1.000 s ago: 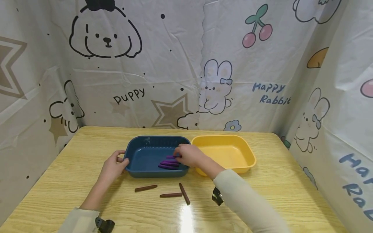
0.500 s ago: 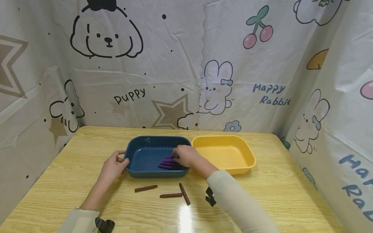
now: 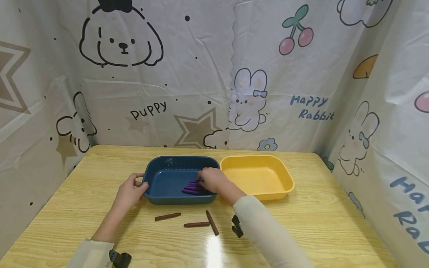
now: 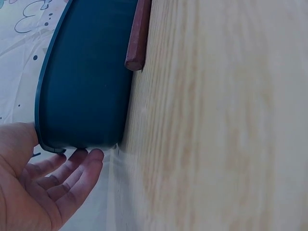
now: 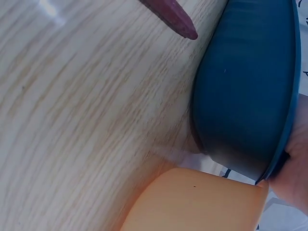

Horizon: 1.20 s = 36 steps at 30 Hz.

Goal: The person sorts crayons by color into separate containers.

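Observation:
My left hand (image 3: 132,190) grips the left end of a dark blue plastic tub (image 3: 181,200), its thumb at the rim. Fingers (image 4: 79,185) lie against the tub's outer end wall in the left wrist view. Inside the tub, at its right end, my right hand (image 3: 214,179) reaches down with curled fingers, pinching a purple crayon (image 3: 193,181). Several more purple crayons (image 3: 191,192) lie side by side just below it, partly covered by the hand. In the right wrist view the tub wall hides most of that hand, and its fingertips are out of sight.
A yellow tub (image 3: 261,178) stands against the blue one's right side, with nothing in it. Three brown crayons lie in front: one at left (image 3: 167,216), a level one (image 3: 196,224) and a slanted one (image 3: 212,222). Printed cloth (image 3: 187,74) hangs behind the wooden table (image 3: 285,230).
My right hand and forearm have shifted slightly left inside the blue tub, the upper purple crayon moving a little left with the fingers. The left hand stays at the rim.

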Tool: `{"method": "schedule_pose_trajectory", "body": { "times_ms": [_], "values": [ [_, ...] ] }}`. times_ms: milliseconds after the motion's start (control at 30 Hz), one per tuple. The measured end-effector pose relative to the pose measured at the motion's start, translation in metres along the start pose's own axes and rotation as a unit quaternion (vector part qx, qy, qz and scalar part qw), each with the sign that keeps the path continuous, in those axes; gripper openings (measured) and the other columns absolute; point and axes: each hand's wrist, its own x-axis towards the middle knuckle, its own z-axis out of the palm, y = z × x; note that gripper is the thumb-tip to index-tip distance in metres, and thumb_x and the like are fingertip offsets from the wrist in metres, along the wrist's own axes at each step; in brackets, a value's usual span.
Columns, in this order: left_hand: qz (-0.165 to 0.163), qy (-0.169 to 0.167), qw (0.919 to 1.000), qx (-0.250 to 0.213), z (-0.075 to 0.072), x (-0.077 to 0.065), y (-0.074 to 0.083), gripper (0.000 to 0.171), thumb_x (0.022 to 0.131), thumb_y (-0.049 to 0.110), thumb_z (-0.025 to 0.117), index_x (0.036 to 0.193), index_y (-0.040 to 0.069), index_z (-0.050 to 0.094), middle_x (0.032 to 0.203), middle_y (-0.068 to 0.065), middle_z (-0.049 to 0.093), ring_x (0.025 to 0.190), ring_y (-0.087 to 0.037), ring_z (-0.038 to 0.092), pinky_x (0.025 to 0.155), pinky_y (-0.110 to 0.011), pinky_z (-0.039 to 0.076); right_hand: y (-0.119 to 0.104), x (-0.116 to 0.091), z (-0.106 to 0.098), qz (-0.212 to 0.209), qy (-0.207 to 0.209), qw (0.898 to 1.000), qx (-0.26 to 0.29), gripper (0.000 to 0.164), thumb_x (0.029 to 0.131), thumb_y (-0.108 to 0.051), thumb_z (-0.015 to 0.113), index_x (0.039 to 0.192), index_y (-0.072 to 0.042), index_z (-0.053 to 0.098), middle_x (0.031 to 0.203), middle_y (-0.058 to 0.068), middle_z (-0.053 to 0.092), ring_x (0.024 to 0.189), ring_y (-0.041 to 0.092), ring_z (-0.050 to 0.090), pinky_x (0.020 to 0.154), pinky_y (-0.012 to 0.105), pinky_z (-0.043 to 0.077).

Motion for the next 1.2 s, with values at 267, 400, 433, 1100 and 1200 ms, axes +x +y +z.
{"method": "schedule_pose_trajectory", "body": {
  "times_ms": [267,400,433,1100,1200],
  "values": [
    [0.002,0.001,1.0000,0.001,0.0000,-0.0008,0.0000,0.049,0.092,0.018,0.050,0.135,-0.003,0.039,0.101,-0.023,0.059,0.070,-0.019,0.062,0.062,-0.031,0.053,0.0000,0.0019,0.0030,0.003,0.002,1.000,-0.005,0.020,0.092,-0.027,0.059,0.107,-0.020,0.070,0.106,-0.001,0.067,0.100,0.017,0.063,0.087,0.034,0.050],
    [-0.003,0.000,1.0000,0.001,-0.0002,-0.0008,-0.0004,0.049,0.093,0.019,0.050,0.136,-0.003,0.038,0.102,-0.023,0.059,0.071,-0.020,0.062,0.063,-0.031,0.053,-0.0019,0.0022,0.0031,0.001,0.002,1.000,-0.013,0.020,0.092,-0.027,0.059,0.107,-0.019,0.070,0.105,-0.001,0.068,0.098,0.016,0.063,0.085,0.033,0.051],
    [-0.003,0.000,1.0000,0.001,-0.0001,-0.0007,-0.0005,0.049,0.093,0.019,0.050,0.136,-0.003,0.038,0.103,-0.023,0.059,0.071,-0.020,0.062,0.063,-0.031,0.053,-0.0023,0.0024,0.0030,0.002,0.001,1.000,-0.014,0.020,0.092,-0.027,0.059,0.107,-0.019,0.070,0.105,-0.001,0.068,0.098,0.016,0.063,0.085,0.033,0.051],
    [-0.001,-0.001,1.0000,0.003,-0.0001,-0.0009,0.0013,0.049,0.092,0.018,0.050,0.135,-0.003,0.039,0.103,-0.024,0.059,0.071,-0.020,0.063,0.062,-0.031,0.054,-0.0024,0.0013,0.0016,0.009,0.004,1.000,0.002,0.021,0.093,-0.020,0.054,0.107,-0.019,0.069,0.104,0.000,0.068,0.097,0.017,0.063,0.084,0.033,0.051],
    [0.000,-0.002,1.0000,0.004,-0.0001,-0.0009,0.0012,0.049,0.093,0.018,0.050,0.135,-0.003,0.039,0.103,-0.024,0.058,0.071,-0.020,0.063,0.062,-0.031,0.053,-0.0010,0.0016,0.0019,0.008,0.007,1.000,0.019,0.020,0.092,-0.021,0.056,0.108,-0.018,0.069,0.105,0.000,0.067,0.099,0.017,0.063,0.086,0.032,0.051]
  ]
}}
